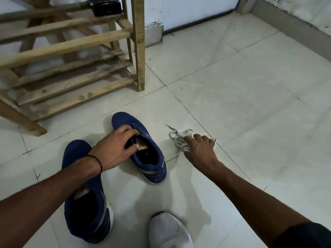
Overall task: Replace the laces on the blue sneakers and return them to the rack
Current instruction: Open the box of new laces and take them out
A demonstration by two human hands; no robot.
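Two blue sneakers stand on the tiled floor without laces. The farther sneaker lies in the middle; my left hand grips its tongue, fingers curled into the opening. The nearer sneaker sits to the left, partly under my left forearm. A bundle of white laces lies on the floor to the right of the farther sneaker. My right hand reaches onto the bundle, its fingers curled over the laces.
A wooden slatted shoe rack stands at the upper left with a black box on an upper shelf. My foot in a white sock shows at the bottom. Tiled floor stretches to the right, walls at the back.
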